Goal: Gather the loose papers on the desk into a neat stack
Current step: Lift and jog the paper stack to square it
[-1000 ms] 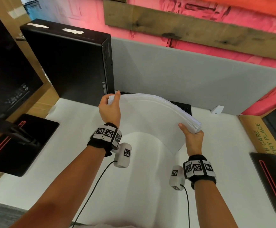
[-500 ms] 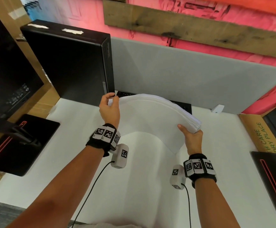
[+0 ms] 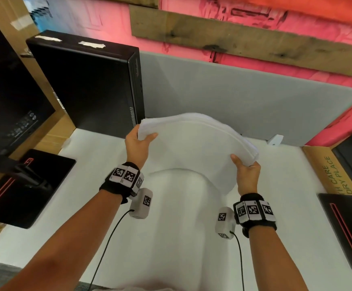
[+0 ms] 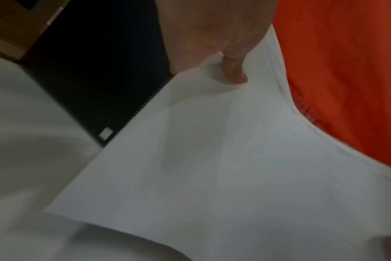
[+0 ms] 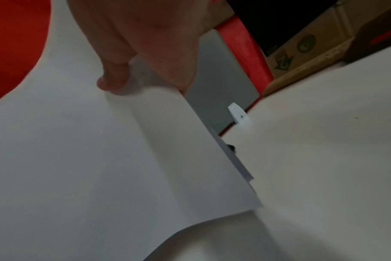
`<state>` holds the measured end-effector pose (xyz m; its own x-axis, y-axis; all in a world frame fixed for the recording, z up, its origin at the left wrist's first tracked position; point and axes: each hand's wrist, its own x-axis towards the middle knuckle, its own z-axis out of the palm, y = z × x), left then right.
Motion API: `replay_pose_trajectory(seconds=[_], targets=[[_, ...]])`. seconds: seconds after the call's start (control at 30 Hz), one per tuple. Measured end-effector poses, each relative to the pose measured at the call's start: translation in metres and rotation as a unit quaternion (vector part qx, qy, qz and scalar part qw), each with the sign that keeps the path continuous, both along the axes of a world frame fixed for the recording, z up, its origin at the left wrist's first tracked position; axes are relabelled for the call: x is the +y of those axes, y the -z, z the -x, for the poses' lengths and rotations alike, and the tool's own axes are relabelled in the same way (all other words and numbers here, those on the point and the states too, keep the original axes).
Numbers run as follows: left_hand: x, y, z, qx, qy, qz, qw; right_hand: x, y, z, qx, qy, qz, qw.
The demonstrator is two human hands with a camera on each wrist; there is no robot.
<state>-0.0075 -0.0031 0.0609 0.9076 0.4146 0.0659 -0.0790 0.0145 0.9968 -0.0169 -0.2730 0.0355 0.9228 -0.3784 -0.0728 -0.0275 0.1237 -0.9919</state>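
A thick stack of white papers [image 3: 194, 143] is held upright above the white desk [image 3: 181, 238], bowed into an arch. My left hand [image 3: 138, 143] grips its upper left corner, thumb on the near face. My right hand [image 3: 245, 168] grips the right edge lower down, thumb on the near sheet. In the left wrist view the papers [image 4: 223, 167] fill the frame under my thumb [image 4: 233, 70]. The right wrist view shows the papers [image 5: 101, 167] hanging, bottom edge curved just above the desk [image 5: 324, 176].
A black computer tower [image 3: 91, 87] stands at the back left, a grey divider panel [image 3: 244, 106] behind the papers. Black monitor stands sit at the left [image 3: 21, 185] and right [image 3: 347, 232]. A cardboard box [image 3: 330, 171] lies at the right. A small white bracket [image 3: 275, 139] holds the divider.
The stack's left corner has risen and the arch has lifted slightly. My left thumb now lies across the near face of the corner; the right hand has hardly moved.
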Motion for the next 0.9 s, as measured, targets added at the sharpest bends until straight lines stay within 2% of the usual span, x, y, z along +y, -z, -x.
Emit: replay_pose_trajectory(seconds=[0.13, 0.27, 0.37, 0.57, 0.7, 0.83, 0.9], targets=[[0.002, 0.001, 0.011, -0.047, -0.033, 0.041, 0.998, -0.005, -0.008, 0.005, -0.048, -0.015, -0.007, 0.999], [-0.001, 0.022, 0.018, -0.008, -0.030, 0.057, 0.998, -0.001, 0.008, 0.011, 0.001, -0.031, -0.008, 1.000], [-0.011, 0.019, 0.016, 0.000, -0.031, 0.064, 0.997, -0.001, 0.011, 0.012, 0.010, -0.037, -0.004, 0.999], [-0.018, 0.004, -0.002, -0.032, -0.118, 0.074, 0.990, -0.003, 0.019, 0.015, 0.031, -0.046, 0.003, 0.998], [-0.019, 0.001, -0.009, -0.018, -0.156, 0.076, 0.985, -0.002, 0.026, 0.020, 0.050, -0.048, 0.001, 0.998], [-0.019, -0.001, -0.011, -0.009, -0.158, 0.067, 0.985, -0.003, 0.027, 0.020, 0.060, -0.050, 0.003, 0.997], [-0.017, -0.004, -0.011, -0.021, -0.127, 0.058, 0.990, -0.004, 0.027, 0.019, 0.062, -0.052, 0.001, 0.997]])
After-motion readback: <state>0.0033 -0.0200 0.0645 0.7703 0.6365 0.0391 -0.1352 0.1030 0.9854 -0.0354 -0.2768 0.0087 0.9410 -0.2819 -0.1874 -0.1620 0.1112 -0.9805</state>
